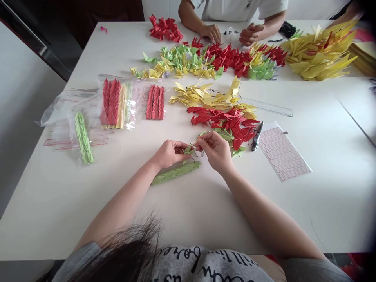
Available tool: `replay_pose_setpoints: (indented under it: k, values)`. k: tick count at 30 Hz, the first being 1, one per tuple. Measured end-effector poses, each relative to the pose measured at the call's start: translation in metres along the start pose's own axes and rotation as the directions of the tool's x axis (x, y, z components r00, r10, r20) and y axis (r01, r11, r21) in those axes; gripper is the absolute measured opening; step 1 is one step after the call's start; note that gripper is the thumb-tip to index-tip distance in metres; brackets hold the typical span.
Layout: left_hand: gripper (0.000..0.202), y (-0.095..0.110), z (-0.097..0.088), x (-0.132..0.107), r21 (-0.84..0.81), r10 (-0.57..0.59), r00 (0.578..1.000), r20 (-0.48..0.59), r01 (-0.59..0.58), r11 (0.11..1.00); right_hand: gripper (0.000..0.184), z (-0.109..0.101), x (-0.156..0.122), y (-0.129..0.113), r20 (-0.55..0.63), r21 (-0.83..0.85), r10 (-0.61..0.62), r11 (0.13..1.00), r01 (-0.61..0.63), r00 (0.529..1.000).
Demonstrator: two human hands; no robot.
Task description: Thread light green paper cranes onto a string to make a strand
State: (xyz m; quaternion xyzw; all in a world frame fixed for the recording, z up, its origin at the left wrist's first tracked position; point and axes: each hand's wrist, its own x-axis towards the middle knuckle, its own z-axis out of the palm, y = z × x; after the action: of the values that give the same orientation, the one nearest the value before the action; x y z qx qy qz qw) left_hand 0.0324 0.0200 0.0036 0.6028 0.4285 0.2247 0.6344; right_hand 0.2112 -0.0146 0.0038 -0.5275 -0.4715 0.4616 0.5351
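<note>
My left hand is closed, its fingertips pinching a small green folded paper crane. Close beside it, my right hand is in a pinch on a thin dark string, which loops below the fingertips; the exact grip is too small to make out. Under both hands lies a long green strand of tightly stacked paper cranes, with a bit of string at its right end. Loose green cranes lie just behind my right hand, partly hidden by it, beside strung red cranes and yellow cranes.
Left are clear bags with red strands and a green strand; bare red strands lie nearby. Right are a marker, label sheet and ruler. Across the table, a co-worker's hands rest behind crane piles.
</note>
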Motion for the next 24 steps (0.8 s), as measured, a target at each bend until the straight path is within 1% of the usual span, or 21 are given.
replay_pose_setpoints:
  k: [3,7,11,14,16,19,21,22,24]
  values:
    - [0.04,-0.0005,0.0,0.0009,0.012,0.004,1.0,0.0,-0.004,1.0,0.035,-0.0005,0.001,0.0005,0.014,0.024,0.047,0.999,-0.048,0.999]
    - [0.043,-0.0028,-0.0005,0.002,0.016,0.015,1.0,0.01,-0.015,1.0,0.042,-0.0019,0.0037,0.0016,0.015,0.091,0.154,0.984,-0.155,0.988]
    - [0.043,-0.0037,-0.0003,0.0015,0.015,0.019,1.0,0.002,-0.019,1.0,0.048,-0.002,0.0047,0.0024,0.008,0.203,0.288,0.937,-0.284,0.957]
    - [0.044,-0.0021,0.0004,0.0007,0.026,0.006,1.0,-0.024,-0.005,1.0,0.049,-0.0018,0.0047,0.0033,0.012,0.249,0.34,0.91,-0.332,0.941]
    - [0.044,-0.0004,0.0008,0.0002,0.027,0.0,1.0,-0.029,0.001,1.0,0.048,-0.0016,0.0045,0.0036,0.002,0.223,0.313,0.926,-0.306,0.95]
    - [0.042,0.002,0.0008,-0.0007,0.018,-0.002,1.0,-0.009,0.003,1.0,0.043,-0.001,0.004,0.0031,-0.017,0.123,0.183,0.976,-0.18,0.983]
    - [0.041,0.0028,0.0005,-0.001,0.017,-0.006,1.0,0.008,0.006,1.0,0.041,-0.0007,0.0037,0.0025,-0.012,0.07,0.113,0.991,-0.112,0.994]
    - [0.041,0.0028,0.0004,-0.0011,0.017,-0.009,1.0,0.012,0.009,1.0,0.041,-0.0006,0.0037,0.0025,-0.009,0.061,0.103,0.993,-0.102,0.995]
    - [0.043,0.0021,0.0001,-0.0008,0.017,-0.015,1.0,0.007,0.014,1.0,0.042,-0.001,0.0039,0.0029,-0.004,0.075,0.129,0.989,-0.128,0.992]
